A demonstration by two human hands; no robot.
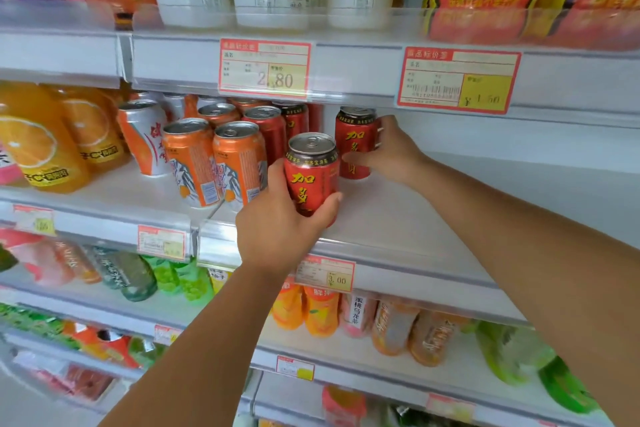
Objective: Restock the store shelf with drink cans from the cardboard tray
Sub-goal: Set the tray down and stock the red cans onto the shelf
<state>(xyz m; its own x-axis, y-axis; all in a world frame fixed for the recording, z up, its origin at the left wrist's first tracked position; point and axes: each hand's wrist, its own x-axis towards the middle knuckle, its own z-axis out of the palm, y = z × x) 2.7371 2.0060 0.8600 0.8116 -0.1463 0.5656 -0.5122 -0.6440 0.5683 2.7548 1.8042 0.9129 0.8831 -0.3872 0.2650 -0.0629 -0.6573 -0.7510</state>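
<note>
A shop — tiered shelves (398,229), price tags (265,68), rows of drinks (194,156)

Left tag (265,68) reads 2.80, right tag (459,80) ¥1.50, lower tag (325,274) 3.00; each red can (310,180) shows 加多.

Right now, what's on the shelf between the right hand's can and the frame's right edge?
Nothing. Head view shows the shelf bare from the red can in the right hand to that edge; only the forearm crosses over it.
</note>
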